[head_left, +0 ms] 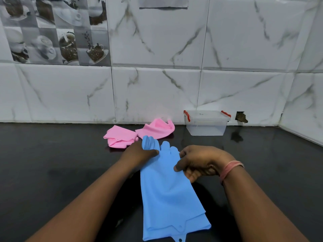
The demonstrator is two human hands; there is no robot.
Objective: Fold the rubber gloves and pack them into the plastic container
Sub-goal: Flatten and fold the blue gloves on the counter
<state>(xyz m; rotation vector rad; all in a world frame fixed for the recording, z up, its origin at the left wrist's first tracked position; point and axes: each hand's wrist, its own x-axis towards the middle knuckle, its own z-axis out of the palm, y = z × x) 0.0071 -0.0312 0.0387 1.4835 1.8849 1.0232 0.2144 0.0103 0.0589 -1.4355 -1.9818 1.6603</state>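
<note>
A blue rubber glove [167, 193] lies flat on the black counter, cuff toward me, fingers pointing at the wall; a second blue layer shows under its cuff. My left hand [139, 152] holds its left edge near the fingers, thumb on top. My right hand [199, 161] pinches the right edge at the palm, thumb on top and fingers curled beneath. Two pink gloves [122, 135] [157, 129] lie crumpled behind the blue one. The clear plastic container [206, 126] with red clips stands open at the back right.
The black counter [61, 163] runs to a tiled wall [157, 95] at the back and another wall at the right. A chipped hole [241, 117] in the tile sits just right of the container.
</note>
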